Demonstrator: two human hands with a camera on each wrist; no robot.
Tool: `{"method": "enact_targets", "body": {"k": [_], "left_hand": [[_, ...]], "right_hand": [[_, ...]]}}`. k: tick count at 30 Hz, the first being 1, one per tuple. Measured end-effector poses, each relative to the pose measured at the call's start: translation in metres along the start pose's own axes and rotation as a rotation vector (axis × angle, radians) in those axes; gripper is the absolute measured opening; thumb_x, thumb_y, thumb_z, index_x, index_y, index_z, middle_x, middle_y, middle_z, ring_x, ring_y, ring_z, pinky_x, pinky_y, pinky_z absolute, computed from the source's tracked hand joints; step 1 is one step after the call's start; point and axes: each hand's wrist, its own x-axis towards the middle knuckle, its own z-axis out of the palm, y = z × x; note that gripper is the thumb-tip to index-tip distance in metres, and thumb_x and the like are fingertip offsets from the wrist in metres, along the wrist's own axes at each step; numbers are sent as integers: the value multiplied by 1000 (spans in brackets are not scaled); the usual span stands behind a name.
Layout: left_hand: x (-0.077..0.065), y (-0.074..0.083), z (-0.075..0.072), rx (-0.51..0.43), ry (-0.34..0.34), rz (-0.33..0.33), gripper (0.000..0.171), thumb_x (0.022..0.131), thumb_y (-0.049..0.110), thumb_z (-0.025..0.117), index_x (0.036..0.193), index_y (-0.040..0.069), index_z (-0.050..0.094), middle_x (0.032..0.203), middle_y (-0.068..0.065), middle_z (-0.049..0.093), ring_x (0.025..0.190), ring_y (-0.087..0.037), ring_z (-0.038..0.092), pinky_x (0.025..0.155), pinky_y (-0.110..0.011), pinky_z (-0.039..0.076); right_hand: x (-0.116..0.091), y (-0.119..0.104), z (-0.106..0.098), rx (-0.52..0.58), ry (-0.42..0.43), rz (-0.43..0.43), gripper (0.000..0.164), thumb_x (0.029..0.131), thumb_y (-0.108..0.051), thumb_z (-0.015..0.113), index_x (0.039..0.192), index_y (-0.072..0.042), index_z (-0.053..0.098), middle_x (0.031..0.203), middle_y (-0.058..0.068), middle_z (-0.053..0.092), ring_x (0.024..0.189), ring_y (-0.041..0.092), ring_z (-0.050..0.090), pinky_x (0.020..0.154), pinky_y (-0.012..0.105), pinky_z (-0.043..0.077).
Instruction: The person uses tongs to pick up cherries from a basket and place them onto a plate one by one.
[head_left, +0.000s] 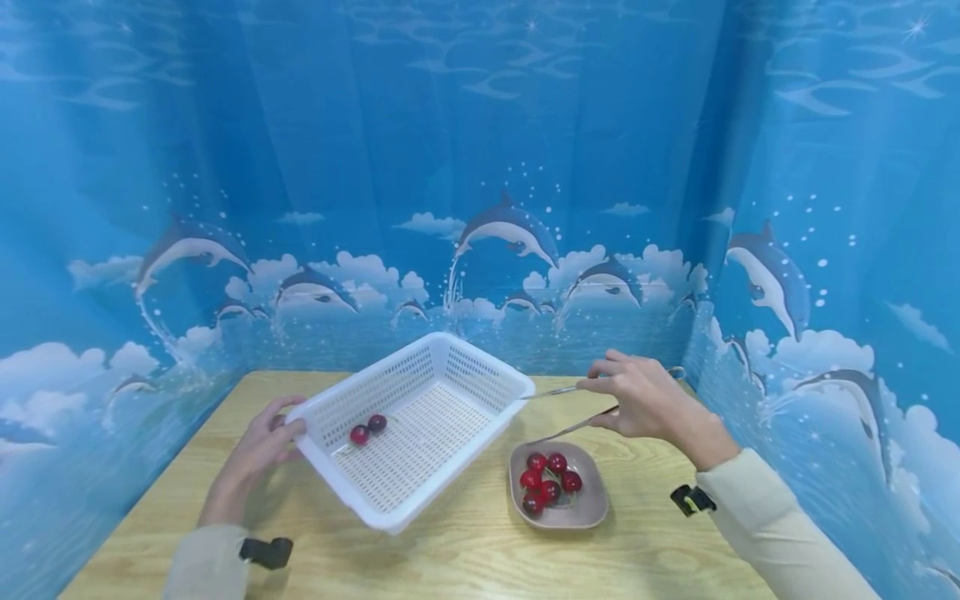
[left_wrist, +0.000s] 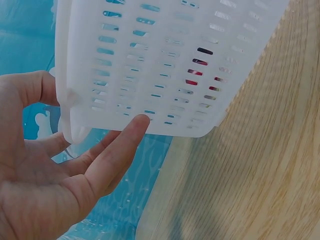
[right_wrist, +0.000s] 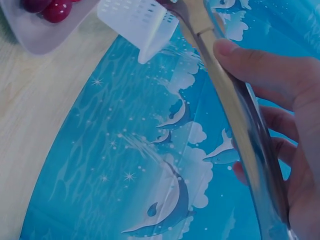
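My left hand [head_left: 260, 446] grips the left rim of a white perforated plastic basket [head_left: 360, 508], tilted above the table. Inside it, two dark red cherries [head_left: 360, 434] lie near the left end; their colour shows through the slots in the left wrist view. In my right hand [head_left: 651, 400] are metal tongs [right_wrist: 235, 105], their arms spread apart. One tong tip overlaps the basket's right corner in the head view, while the other hangs over the back edge of a pinkish-beige dish [head_left: 595, 504]. Several red cherries [head_left: 550, 492] with stems sit in that dish.
The wood-grain table [head_left: 652, 533] carries the dish right of centre. Blue curtains [head_left: 360, 167] printed with dolphins and clouds rise behind the table and along both sides. Dark bands [head_left: 267, 552] are strapped round both sleeves.
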Motion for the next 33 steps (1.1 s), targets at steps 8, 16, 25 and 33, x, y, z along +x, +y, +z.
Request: {"method": "enact_targets", "body": {"k": [8, 16, 25, 33], "left_hand": [[0, 1, 0, -3, 4, 0, 62, 104, 11, 49, 158, -2, 22, 147, -40, 44, 122, -40, 63, 96, -47, 65], [0, 0, 0, -20, 1, -1, 63, 104, 11, 48, 159, -2, 21, 146, -40, 44, 121, -37, 64, 96, -47, 65], [2, -2, 0, -22, 3, -4, 62, 104, 11, 49, 159, -1, 22, 147, -39, 44, 120, -35, 65, 95, -46, 65], [2, -2, 0, -16, 3, -15, 62, 105, 13, 49, 159, -1, 22, 147, -38, 44, 122, -36, 64, 96, -45, 65]], "right_hand": [[13, -2, 2, 39, 87, -57, 51, 68, -38, 95, 111, -17, 80, 101, -1, 74, 91, 18, 64, 62, 30, 59], [34, -10, 9, 56, 159, -115, 50, 68, -39, 95, 110, -17, 80, 100, -1, 74, 90, 17, 63, 63, 28, 59], [57, -23, 13, 93, 147, -132, 46, 72, -42, 92, 110, -18, 80, 102, -3, 75, 91, 17, 66, 69, 29, 62], [75, -28, 24, 113, 187, -168, 42, 73, -37, 93, 108, -19, 81, 101, -3, 76, 88, 16, 67, 67, 29, 61]]}}
